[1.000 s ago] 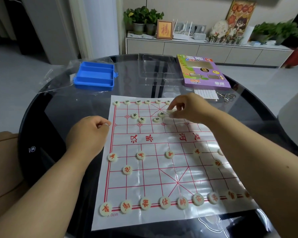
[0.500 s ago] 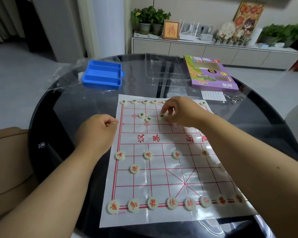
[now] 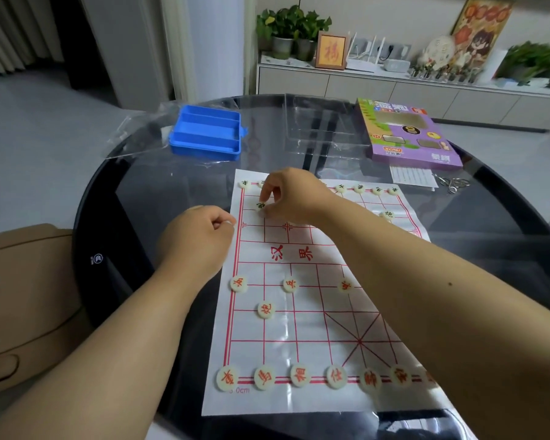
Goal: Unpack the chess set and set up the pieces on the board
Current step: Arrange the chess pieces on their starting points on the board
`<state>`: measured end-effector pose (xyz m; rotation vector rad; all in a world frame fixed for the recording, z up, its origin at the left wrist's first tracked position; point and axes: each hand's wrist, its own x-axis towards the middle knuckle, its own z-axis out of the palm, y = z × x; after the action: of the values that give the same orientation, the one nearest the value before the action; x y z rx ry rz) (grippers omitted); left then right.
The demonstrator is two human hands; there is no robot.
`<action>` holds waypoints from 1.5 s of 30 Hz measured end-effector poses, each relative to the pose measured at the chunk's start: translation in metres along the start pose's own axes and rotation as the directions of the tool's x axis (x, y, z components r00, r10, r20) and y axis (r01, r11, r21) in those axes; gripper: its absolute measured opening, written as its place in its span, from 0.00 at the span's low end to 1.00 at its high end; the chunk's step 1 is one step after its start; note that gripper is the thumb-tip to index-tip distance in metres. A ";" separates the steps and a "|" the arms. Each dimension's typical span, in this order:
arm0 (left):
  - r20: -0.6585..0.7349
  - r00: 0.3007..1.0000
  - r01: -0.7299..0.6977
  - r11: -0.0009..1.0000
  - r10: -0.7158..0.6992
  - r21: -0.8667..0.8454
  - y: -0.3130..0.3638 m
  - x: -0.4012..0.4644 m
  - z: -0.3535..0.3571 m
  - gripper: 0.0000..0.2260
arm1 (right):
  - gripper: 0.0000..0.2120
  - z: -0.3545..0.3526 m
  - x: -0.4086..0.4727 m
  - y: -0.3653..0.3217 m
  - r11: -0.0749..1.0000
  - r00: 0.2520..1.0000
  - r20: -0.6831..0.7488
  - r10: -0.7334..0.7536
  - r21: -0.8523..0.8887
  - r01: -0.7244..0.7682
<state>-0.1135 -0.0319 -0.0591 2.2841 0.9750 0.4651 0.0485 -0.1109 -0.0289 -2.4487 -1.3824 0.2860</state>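
Observation:
A white paper chess board (image 3: 302, 315) with red grid lines lies on the dark round glass table (image 3: 172, 198). Round cream pieces with red characters line its near edge (image 3: 300, 375) and near rows. Pieces with dark characters line the far edge (image 3: 359, 188). My right hand (image 3: 294, 196) reaches across to the far left of the board, its fingertips pinched on a dark-lettered piece (image 3: 260, 206) that rests on the board. My left hand (image 3: 197, 241) is curled shut at the board's left edge; whether it holds anything is hidden.
A blue plastic tray (image 3: 205, 133) and a clear plastic bag (image 3: 140, 134) lie at the far left. A clear plastic lid (image 3: 324, 128), a purple box (image 3: 410, 134), a white leaflet (image 3: 411, 177) and metal rings (image 3: 453, 182) sit at the far right. A tan chair (image 3: 19, 300) stands on the left.
My right hand has moved from the middle of the far side to the far left of the board, with a dark-lettered piece under its fingers. The left hand has stayed curled at the left edge.

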 end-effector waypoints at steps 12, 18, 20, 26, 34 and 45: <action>0.005 1.000 0.003 1.000 -0.003 0.010 0.001 0.000 0.000 0.10 | 0.12 -0.006 -0.004 0.010 0.998 0.998 0.015 0.057 0.038 -0.058; 0.012 1.000 0.002 1.000 -0.002 -0.003 0.000 0.000 0.000 0.09 | 0.08 -0.025 -0.010 0.027 0.985 0.989 -0.028 0.143 0.105 -0.140; 0.012 1.000 0.005 1.000 -0.005 0.001 0.000 0.000 -0.001 0.09 | 0.09 -0.023 -0.010 0.026 0.986 0.989 0.012 0.149 0.068 -0.149; 0.000 1.000 0.005 1.000 -0.005 0.004 0.001 0.000 -0.001 0.09 | 0.12 -0.012 -0.007 0.017 0.992 0.991 0.036 0.128 -0.009 -0.128; -0.004 1.000 0.003 1.000 -0.003 -0.019 -0.001 0.000 0.000 0.09 | 0.09 -0.015 -0.011 0.013 0.994 0.993 -0.034 0.110 0.016 -0.109; -0.084 0.996 -0.021 1.000 0.021 -0.001 -0.005 0.004 0.004 0.11 | 0.11 0.015 -0.015 -0.027 0.990 0.993 -0.030 -0.118 -0.075 0.116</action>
<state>-0.1114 -0.0282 -0.0655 2.2911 0.9918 0.5744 0.0146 -0.1082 -0.0325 -2.4064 -1.5404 0.1676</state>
